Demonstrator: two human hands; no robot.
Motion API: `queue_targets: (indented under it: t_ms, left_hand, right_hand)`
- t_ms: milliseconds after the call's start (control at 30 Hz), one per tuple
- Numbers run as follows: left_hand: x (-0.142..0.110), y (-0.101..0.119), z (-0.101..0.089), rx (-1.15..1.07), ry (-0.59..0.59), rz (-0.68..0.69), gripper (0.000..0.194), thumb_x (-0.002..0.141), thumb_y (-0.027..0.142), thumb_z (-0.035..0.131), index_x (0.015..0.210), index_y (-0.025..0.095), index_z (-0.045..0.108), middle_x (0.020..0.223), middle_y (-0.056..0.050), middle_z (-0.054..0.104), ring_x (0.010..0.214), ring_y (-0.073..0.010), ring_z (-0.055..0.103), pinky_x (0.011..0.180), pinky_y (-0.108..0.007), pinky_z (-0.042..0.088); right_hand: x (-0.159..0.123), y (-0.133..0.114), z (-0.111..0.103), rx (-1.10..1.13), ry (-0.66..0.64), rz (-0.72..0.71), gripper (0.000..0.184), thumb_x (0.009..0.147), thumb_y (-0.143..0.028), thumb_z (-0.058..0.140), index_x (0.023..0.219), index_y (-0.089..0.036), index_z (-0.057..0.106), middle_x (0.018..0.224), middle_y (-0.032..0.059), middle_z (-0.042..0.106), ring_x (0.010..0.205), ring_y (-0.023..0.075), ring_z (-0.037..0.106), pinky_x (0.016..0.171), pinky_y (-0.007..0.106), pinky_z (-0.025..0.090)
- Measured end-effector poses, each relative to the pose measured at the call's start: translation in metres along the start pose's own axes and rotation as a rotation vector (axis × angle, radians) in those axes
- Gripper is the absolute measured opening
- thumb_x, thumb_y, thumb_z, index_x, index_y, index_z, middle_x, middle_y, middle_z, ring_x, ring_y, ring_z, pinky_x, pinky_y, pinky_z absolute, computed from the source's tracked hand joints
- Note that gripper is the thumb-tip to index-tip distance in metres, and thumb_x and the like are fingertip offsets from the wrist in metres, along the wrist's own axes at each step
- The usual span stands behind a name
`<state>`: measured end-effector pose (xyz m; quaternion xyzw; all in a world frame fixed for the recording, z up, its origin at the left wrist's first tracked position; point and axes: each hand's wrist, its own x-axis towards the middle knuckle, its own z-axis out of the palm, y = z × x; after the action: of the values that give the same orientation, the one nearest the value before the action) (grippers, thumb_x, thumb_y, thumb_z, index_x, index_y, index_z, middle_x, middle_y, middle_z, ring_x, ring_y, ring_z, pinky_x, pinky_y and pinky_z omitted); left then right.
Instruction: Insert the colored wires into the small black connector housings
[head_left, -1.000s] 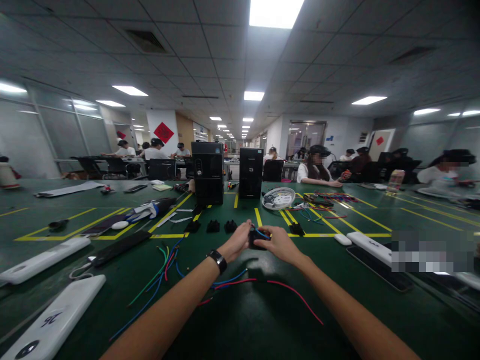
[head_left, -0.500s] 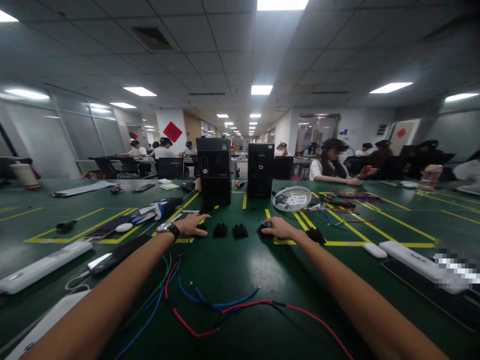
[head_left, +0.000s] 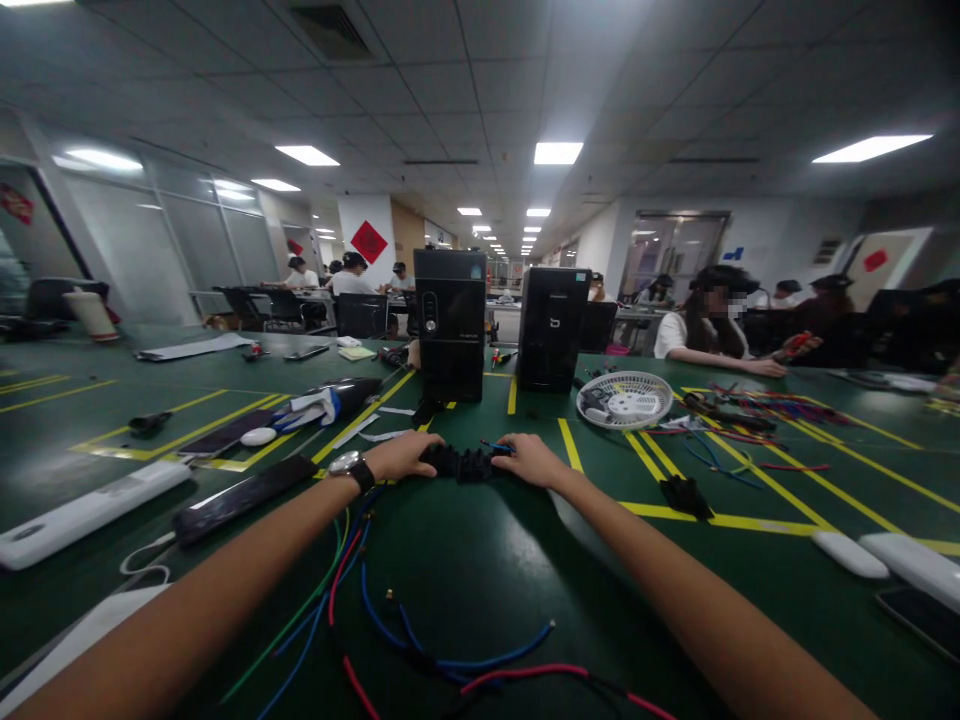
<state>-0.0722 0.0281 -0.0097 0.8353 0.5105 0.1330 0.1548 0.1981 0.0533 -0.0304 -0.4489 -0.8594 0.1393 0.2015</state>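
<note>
A row of small black plastic blocks [head_left: 474,465] stands on the green table, pushed together between my two hands. My left hand [head_left: 403,456] closes on the block at the row's left end, thumb toward the middle. On the right end, the fingers of my right hand [head_left: 525,460] are closed around another block, partly hidden by them. A short piece of blue wire [head_left: 493,445] sticks out beside the right fingertips. Nearer to me lie loose blue cables [head_left: 480,662] and a red cable [head_left: 532,672].
Two black computer towers [head_left: 450,330] stand behind the blocks. To their right are a white round basket [head_left: 626,400] and another black block [head_left: 684,497]. A white power strip [head_left: 97,510] and a dark pouch [head_left: 244,500] lie left. A person [head_left: 712,320] sits across the table.
Both hands have moved inward, bringing the end blocks against the middle ones, which stood apart before. The camera view has shifted somewhat.
</note>
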Motion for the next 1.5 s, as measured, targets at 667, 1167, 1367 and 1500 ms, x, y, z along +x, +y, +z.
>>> queue_targets:
  t_ms: [667, 1167, 1367, 1500]
  left_hand:
    - [0.015, 0.027, 0.016, 0.077, -0.051, -0.161, 0.077, 0.057, 0.07, 0.06, 0.121, 0.027, 0.058, 0.105, -0.017, 0.061, 0.092, -0.0364, 0.057, 0.08, -0.046, 0.041]
    - [0.013, 0.03, 0.028, 0.045, 0.042, -0.218, 0.064, 0.065, 0.064, 0.059, 0.118, 0.029, 0.059, 0.11, -0.018, 0.058, 0.102, -0.0399, 0.051, 0.084, -0.053, 0.037]
    - [0.014, 0.033, 0.029, 0.191, -0.009, -0.228, 0.06, 0.075, 0.064, 0.046, 0.125, 0.032, 0.052, 0.115, -0.017, 0.054, 0.106, -0.0403, 0.049, 0.08, -0.052, 0.041]
    - [0.017, 0.037, 0.029, 0.306, -0.072, -0.229, 0.062, 0.079, 0.067, 0.036, 0.131, 0.034, 0.045, 0.12, -0.017, 0.05, 0.11, -0.0403, 0.047, 0.078, -0.054, 0.043]
  right_hand:
    - [-0.139, 0.102, -0.134, -0.356, 0.222, 0.413, 0.048, 0.078, -0.045, 0.061, 0.117, -0.017, 0.058, 0.088, 0.0132, 0.066, 0.079, 0.0261, 0.062, 0.065, 0.032, 0.04]
    - [-0.111, 0.094, -0.072, -0.089, 0.002, 0.359, 0.06, 0.07, -0.047, 0.067, 0.119, -0.013, 0.057, 0.094, 0.0115, 0.066, 0.078, 0.0224, 0.061, 0.068, 0.029, 0.042]
    - [-0.051, 0.062, -0.042, -0.122, -0.068, 0.217, 0.061, 0.07, -0.05, 0.067, 0.121, -0.018, 0.058, 0.098, 0.0097, 0.066, 0.088, 0.0234, 0.061, 0.071, 0.027, 0.042]
    - [-0.039, 0.057, -0.034, -0.123, -0.088, 0.165, 0.062, 0.072, -0.05, 0.065, 0.123, -0.016, 0.056, 0.096, 0.0097, 0.066, 0.089, 0.0238, 0.061, 0.074, 0.028, 0.042]
